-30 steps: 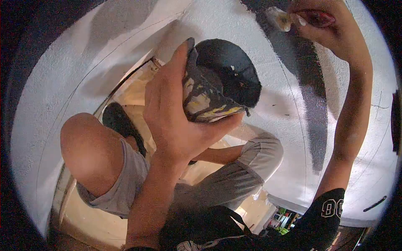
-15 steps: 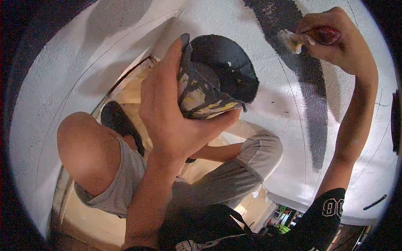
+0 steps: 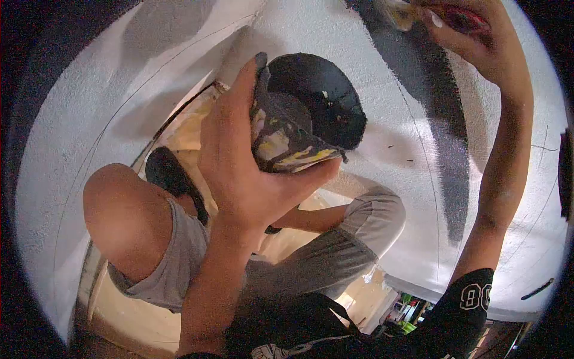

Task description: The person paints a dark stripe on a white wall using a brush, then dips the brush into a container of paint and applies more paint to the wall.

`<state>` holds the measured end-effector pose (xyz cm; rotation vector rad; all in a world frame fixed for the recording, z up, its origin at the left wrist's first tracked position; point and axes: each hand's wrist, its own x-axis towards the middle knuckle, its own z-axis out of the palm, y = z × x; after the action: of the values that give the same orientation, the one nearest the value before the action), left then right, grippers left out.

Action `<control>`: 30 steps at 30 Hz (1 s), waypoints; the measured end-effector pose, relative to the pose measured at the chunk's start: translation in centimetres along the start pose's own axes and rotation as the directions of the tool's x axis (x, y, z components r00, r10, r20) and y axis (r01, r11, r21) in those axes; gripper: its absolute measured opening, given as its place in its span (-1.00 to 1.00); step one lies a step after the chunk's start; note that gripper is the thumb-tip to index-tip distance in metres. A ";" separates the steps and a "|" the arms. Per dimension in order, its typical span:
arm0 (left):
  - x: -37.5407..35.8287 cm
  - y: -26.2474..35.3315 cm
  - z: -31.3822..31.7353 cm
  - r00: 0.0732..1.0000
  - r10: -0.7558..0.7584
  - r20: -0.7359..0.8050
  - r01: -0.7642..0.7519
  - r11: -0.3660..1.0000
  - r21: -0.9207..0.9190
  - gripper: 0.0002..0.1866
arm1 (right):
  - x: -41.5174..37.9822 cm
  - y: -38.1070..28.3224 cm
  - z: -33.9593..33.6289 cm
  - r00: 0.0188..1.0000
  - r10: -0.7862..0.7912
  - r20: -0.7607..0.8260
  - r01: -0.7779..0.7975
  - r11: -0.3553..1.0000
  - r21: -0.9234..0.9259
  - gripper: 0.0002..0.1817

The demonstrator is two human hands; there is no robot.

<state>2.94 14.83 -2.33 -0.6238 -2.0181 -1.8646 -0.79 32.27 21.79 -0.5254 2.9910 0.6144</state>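
Note:
In the middle of the head view my left hand is wrapped round a paint container. Its rim is cut unevenly, its inside is coated dark, and yellow and grey smears mark its outer side. At the upper right, my right hand grips a paintbrush with a reddish handle. The pale brush head lies over the top of a dark painted band on the white wall. Blur and the frame's edge make it hard to tell whether the bristles touch the wall.
Thin pencil lines run across the textured wall, which carries grey painted areas at the left. My bent legs in grey shorts rest on a light floor below. Several small items stand at the bottom right.
My right hand has moved up along the dark band with the paintbrush, partly leaving the frame. My left hand and the paint container have barely shifted.

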 end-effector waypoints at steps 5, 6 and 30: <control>0.1 0.1 -0.4 1.000 -0.012 0.014 0.012 0.999 0.030 0.15 | 0.2 0.5 -0.8 0.996 0.027 0.085 -0.027 1.000 -0.005 -0.81; 0.1 0.1 -0.4 1.000 -0.010 0.008 0.010 1.000 0.016 0.15 | 0.0 0.8 -1.0 0.988 0.045 0.145 -0.050 0.998 0.034 -0.81; 0.6 -0.1 -1.8 1.000 -0.008 -0.018 0.008 1.000 0.008 0.14 | 4.2 0.9 -0.8 0.990 0.075 0.118 -0.091 0.987 0.131 -0.84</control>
<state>2.25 13.11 -1.93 -0.5963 -2.0185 -1.8593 -5.04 31.40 22.36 -0.3462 2.9317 0.4243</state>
